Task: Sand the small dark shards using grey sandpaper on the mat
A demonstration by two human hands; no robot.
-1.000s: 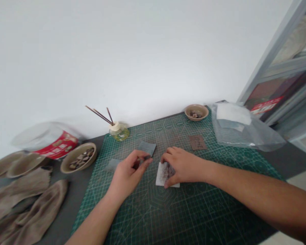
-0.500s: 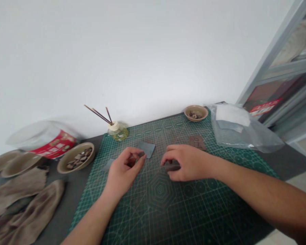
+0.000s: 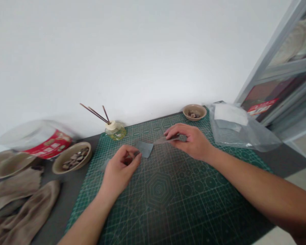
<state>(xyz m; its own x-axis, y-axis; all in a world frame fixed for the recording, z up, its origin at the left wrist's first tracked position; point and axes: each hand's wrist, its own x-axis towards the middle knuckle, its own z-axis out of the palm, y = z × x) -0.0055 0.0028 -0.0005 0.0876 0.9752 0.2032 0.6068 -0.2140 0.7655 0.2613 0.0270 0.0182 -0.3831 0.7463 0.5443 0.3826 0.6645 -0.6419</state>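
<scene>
My left hand [image 3: 121,167] rests on the green cutting mat [image 3: 168,190], fingers pinched round a small dark stone-like piece. Just beyond its fingertips lies a grey square of sandpaper [image 3: 144,148]. My right hand [image 3: 190,140] is lifted a little over the mat's far middle, fingers closed on a thin grey-brown sheet [image 3: 165,139] held nearly flat. A brown sandpaper piece that lay there is hidden under this hand.
A reed diffuser [image 3: 114,129] stands at the mat's far edge. A small bowl of stones [image 3: 194,112] sits far right, beside a clear plastic bag [image 3: 238,127]. At left are a larger bowl of stones [image 3: 72,158], a red-labelled bag [image 3: 40,137] and brown cloths [image 3: 20,200].
My right hand lifted the sheet it was pressing on the mat and carried it away toward the far right. My left hand kept its pinch and barely moved.
</scene>
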